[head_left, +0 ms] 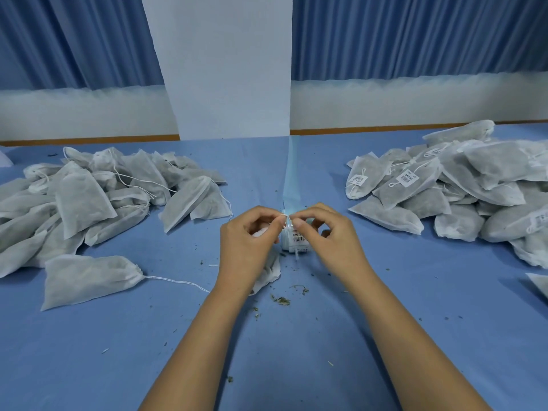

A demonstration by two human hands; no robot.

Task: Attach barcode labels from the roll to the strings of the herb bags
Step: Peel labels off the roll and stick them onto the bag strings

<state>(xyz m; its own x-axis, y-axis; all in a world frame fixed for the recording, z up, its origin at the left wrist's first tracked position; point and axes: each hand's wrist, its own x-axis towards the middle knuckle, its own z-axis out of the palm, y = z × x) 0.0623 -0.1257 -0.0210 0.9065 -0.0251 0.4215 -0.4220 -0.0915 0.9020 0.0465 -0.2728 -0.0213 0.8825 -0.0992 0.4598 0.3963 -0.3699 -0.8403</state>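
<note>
**Head view: both hands pinch label onto string above roll**

Head cam, centre of frame. Left hand [247,241] & right hand [327,235] meet fingertip to fingertip, thumb + forefinger of each pinched shut on one small white label [286,217] folded at a string; other fingers curled loose. Which string exactly: can't tell, too small.

Just under the pinch sits 1 label roll [296,240] on the worktop [296,351], a barcode label showing on its face. A pale blue backing strip [292,173] runs from the roll away toward the far edge. Under the left hand lies 1 herb bag [268,272], mostly hidden by palm & wrist.

Loose herb crumbs [281,299] scattered on the blue cloth near the forearms.

Further out, left: 1 single bag [89,278] lying apart, its string [178,282] trailing toward the left wrist. Behind it a left pile [89,197] of bags, no labels visible, roughly 2 dozen, exact count not possible w/ overlap.

Right: right pile [462,185] of bags, at least 4 barcode tags showing on strings; again approx. 2 dozen bags, overlap blocks a true count.

Back: white pillar [225,69] between 2 blue curtains [74,40].
</note>
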